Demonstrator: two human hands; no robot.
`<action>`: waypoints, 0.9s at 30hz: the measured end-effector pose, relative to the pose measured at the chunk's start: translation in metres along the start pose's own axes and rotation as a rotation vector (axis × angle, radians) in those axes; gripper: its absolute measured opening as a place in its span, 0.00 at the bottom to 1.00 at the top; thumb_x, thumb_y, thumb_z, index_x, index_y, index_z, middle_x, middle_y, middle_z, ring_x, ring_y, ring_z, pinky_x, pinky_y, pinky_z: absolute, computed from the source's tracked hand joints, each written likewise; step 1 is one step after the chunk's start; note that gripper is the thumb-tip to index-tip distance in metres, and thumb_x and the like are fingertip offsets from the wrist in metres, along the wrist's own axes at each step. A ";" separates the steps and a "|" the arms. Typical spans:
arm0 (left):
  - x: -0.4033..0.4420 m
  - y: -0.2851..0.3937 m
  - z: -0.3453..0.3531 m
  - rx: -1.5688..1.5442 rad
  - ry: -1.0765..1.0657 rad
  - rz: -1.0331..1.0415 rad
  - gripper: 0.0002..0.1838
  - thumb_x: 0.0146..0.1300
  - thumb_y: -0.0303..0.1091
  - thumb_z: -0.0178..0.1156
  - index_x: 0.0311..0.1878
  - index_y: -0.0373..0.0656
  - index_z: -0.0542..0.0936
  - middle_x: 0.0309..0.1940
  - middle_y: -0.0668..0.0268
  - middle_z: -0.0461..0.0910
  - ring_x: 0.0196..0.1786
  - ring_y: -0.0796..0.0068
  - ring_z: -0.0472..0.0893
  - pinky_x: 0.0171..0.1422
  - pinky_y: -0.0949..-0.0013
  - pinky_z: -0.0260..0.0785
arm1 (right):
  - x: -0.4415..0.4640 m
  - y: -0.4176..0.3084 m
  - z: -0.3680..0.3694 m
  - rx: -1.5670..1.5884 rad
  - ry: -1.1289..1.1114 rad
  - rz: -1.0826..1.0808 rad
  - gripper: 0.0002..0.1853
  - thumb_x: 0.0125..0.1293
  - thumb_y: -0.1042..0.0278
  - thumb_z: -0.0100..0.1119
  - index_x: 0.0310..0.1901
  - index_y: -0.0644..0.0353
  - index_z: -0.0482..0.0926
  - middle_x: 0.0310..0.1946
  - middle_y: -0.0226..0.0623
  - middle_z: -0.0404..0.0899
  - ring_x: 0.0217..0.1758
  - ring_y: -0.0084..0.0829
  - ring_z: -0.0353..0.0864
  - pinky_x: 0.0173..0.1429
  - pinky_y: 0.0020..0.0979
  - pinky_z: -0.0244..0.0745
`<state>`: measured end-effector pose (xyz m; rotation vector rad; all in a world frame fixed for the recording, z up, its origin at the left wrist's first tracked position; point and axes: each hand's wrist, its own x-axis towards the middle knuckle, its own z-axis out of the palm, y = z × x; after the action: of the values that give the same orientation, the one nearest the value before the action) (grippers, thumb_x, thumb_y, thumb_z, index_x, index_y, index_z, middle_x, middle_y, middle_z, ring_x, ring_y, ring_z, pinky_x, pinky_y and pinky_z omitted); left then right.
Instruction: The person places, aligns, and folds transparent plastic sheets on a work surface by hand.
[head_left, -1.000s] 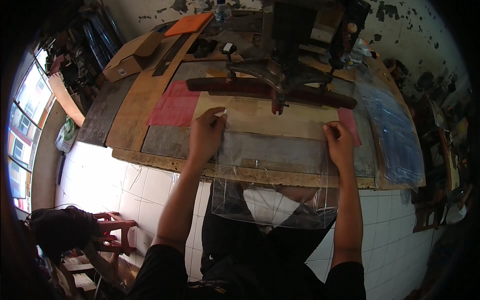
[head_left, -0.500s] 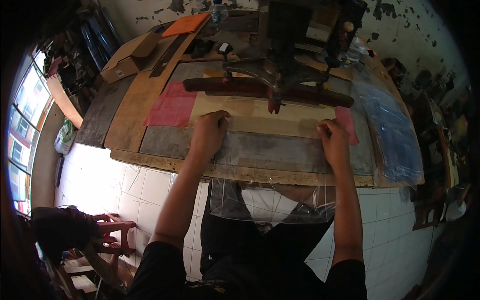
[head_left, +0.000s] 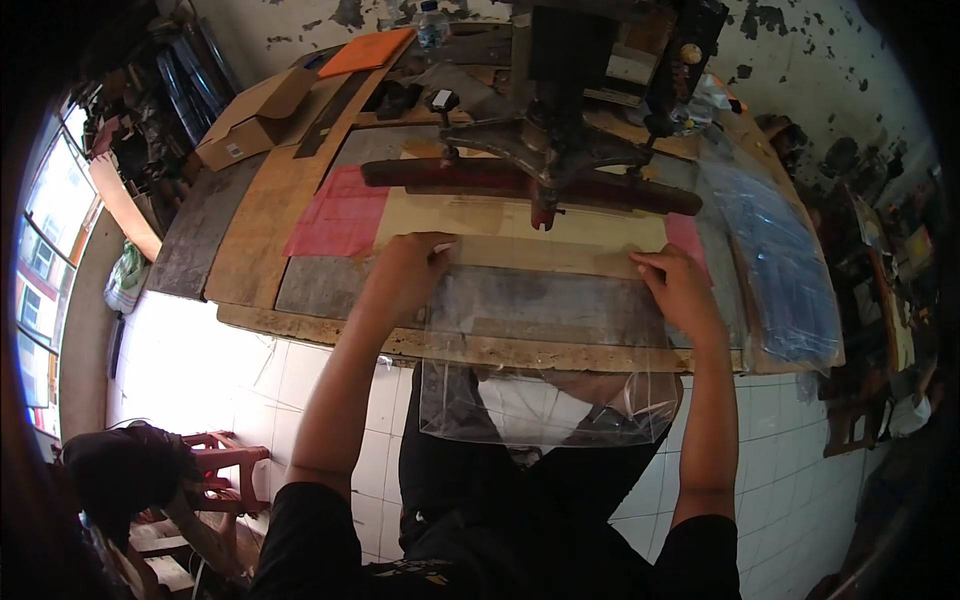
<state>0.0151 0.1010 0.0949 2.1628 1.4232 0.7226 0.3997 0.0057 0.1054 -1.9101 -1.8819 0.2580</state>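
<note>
A clear plastic bag or sleeve point(head_left: 545, 400) lies over the table's front edge, its lower end hanging above my lap. My left hand point(head_left: 405, 272) pinches the far left corner of this plastic between thumb and fingers. At the far right corner, my right hand point(head_left: 684, 287) holds it in a similar pinch. The plastic's far edge rests on a pale yellow strip point(head_left: 590, 226). Just beyond both hands, the dark red bar point(head_left: 460, 178) of a press point(head_left: 545, 140) spans above the strip, apart from my fingers.
Pink sheets point(head_left: 335, 215) flank the yellow strip. Stacked clear bluish plastic point(head_left: 785, 275) lies at the table's right. An open cardboard box point(head_left: 245, 125), an orange folder point(head_left: 367, 52) and a water bottle point(head_left: 432, 25) sit at the back. A red stool point(head_left: 230, 465) stands at lower left.
Both hands have shifted slightly toward me and outward, with the plastic still between them. The far edge of the plastic looks flatter on the strip. The press bar appears unmoved.
</note>
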 end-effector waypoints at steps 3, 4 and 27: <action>0.008 -0.009 0.003 0.018 0.032 0.056 0.16 0.72 0.31 0.65 0.60 0.40 0.87 0.47 0.46 0.89 0.50 0.51 0.90 0.57 0.57 0.80 | 0.010 -0.001 0.003 0.010 0.051 -0.039 0.14 0.76 0.67 0.63 0.58 0.52 0.90 0.47 0.47 0.83 0.50 0.49 0.86 0.54 0.45 0.79; 0.015 -0.005 0.000 0.013 0.030 0.060 0.16 0.72 0.31 0.65 0.60 0.40 0.87 0.47 0.46 0.89 0.50 0.51 0.90 0.57 0.57 0.80 | 0.016 0.005 0.006 0.005 0.053 -0.035 0.14 0.76 0.67 0.63 0.58 0.52 0.90 0.47 0.47 0.83 0.50 0.49 0.86 0.54 0.45 0.79; 0.041 -0.015 0.017 -0.126 0.183 0.064 0.11 0.69 0.28 0.67 0.51 0.35 0.89 0.40 0.48 0.89 0.43 0.53 0.90 0.49 0.59 0.79 | 0.043 0.023 0.030 0.073 0.213 -0.064 0.11 0.75 0.70 0.65 0.54 0.57 0.91 0.43 0.45 0.82 0.45 0.47 0.85 0.51 0.44 0.78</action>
<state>0.0294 0.1434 0.0798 2.0972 1.3620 1.0285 0.4096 0.0536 0.0769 -1.7513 -1.7642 0.0979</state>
